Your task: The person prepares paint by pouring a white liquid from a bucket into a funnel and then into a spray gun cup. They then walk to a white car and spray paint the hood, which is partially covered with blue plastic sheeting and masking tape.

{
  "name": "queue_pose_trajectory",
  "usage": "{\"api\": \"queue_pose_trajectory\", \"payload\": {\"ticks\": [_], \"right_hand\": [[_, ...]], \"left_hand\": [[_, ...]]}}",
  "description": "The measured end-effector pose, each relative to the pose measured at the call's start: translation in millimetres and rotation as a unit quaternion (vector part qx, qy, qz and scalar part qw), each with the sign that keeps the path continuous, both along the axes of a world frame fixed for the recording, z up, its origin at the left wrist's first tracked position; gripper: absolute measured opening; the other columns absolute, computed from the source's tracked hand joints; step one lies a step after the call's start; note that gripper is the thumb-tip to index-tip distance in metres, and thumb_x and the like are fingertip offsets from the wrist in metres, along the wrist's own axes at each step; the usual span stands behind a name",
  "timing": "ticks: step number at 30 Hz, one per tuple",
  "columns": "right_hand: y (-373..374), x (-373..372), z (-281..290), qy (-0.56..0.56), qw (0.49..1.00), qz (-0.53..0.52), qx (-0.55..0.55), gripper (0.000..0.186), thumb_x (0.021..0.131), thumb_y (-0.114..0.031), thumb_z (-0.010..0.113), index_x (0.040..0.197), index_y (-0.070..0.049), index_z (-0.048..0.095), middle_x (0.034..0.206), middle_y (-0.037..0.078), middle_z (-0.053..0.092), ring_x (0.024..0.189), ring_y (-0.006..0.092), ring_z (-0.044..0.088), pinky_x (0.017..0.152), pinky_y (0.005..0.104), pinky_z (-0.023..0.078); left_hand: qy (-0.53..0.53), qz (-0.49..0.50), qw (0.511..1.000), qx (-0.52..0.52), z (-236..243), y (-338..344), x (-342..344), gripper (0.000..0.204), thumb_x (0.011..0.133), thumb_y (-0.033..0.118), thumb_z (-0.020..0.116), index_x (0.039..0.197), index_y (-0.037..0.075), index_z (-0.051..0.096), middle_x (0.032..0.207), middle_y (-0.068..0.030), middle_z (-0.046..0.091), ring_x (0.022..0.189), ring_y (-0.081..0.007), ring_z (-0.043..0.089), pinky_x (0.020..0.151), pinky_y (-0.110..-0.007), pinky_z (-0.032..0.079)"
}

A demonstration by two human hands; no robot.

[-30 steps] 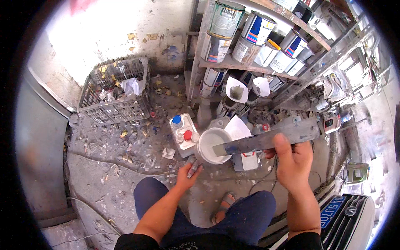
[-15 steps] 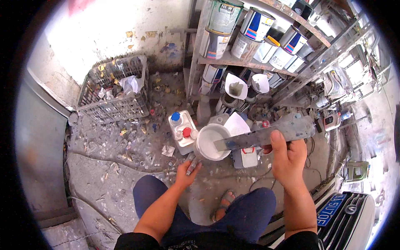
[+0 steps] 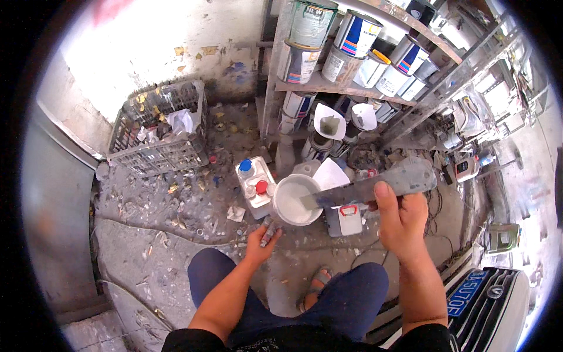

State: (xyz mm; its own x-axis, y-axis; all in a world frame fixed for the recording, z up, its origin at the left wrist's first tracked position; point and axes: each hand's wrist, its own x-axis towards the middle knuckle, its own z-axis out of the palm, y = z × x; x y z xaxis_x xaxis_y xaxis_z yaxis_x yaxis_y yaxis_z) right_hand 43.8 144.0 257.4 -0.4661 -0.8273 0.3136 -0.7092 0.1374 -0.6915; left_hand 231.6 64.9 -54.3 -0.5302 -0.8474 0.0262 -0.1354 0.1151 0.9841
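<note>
Right hand [image 3: 403,218] clasps a blade [image 3: 355,193], tip already over the bucket [image 3: 293,222] leftward, not yet withdrawn; what the left hand [image 3: 258,243] holds, I cannot tell.

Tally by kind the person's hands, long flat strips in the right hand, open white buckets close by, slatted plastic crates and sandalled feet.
Hands: 2 (left hand, right hand)
Flat strip: 1
White bucket: 1
Plastic crate: 1
Sandalled foot: 1
Total: 6
</note>
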Motion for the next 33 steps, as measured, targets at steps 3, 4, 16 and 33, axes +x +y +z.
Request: {"api": "queue_pose_trajectory", "payload": {"ticks": [3,4,16,33], "right_hand": [[5.1,5.2,-10.2,-0.101,0.992,-0.002,-0.073,0.016,0.092,-0.016,0.053,0.094,0.000,0.053,0.075,0.005,0.060,0.062,0.0114,0.056,0.055,0.0243,0.046],[6.1,1.9,-11.2,-0.080,0.993,-0.021,-0.086,0.016,0.092,-0.017,0.052,0.095,0.000,0.052,0.076,0.006,0.060,0.062,0.0117,0.056,0.055,0.0245,0.046],[18.5,-16.0,28.9,-0.131,0.948,-0.075,-0.281,0.019,0.092,-0.019,0.053,0.099,-0.002,0.050,0.080,0.008,0.061,0.060,0.0143,0.058,0.052,0.0262,0.046],[24.3,-22.7,33.0,-0.138,0.945,-0.073,-0.287,0.021,0.092,-0.021,0.053,0.099,-0.001,0.050,0.079,0.010,0.061,0.059,0.0165,0.058,0.050,0.0269,0.046]], "left_hand": [[0.017,-0.002,1.000,0.019,-5.8,0.8,-0.3,0.020,0.083,0.017,0.066,0.095,0.001,0.064,0.076,-0.0068,0.066,0.068,-0.0079,0.055,0.063,-0.026,0.045],[0.011,-0.003,1.000,0.025,-7.0,0.8,-0.2,0.020,0.083,0.017,0.066,0.095,0.001,0.064,0.076,-0.0071,0.066,0.068,-0.0079,0.055,0.063,-0.026,0.045],[-0.011,0.028,1.000,0.008,1.3,1.6,0.3,0.025,0.082,0.022,0.068,0.094,0.001,0.064,0.078,-0.0068,0.065,0.071,-0.0111,0.056,0.066,-0.029,0.045],[0.014,0.007,1.000,0.023,10.1,-1.0,0.0,0.020,0.084,0.016,0.065,0.096,0.001,0.063,0.081,-0.0062,0.067,0.074,-0.0104,0.060,0.068,-0.028,0.047]]}}
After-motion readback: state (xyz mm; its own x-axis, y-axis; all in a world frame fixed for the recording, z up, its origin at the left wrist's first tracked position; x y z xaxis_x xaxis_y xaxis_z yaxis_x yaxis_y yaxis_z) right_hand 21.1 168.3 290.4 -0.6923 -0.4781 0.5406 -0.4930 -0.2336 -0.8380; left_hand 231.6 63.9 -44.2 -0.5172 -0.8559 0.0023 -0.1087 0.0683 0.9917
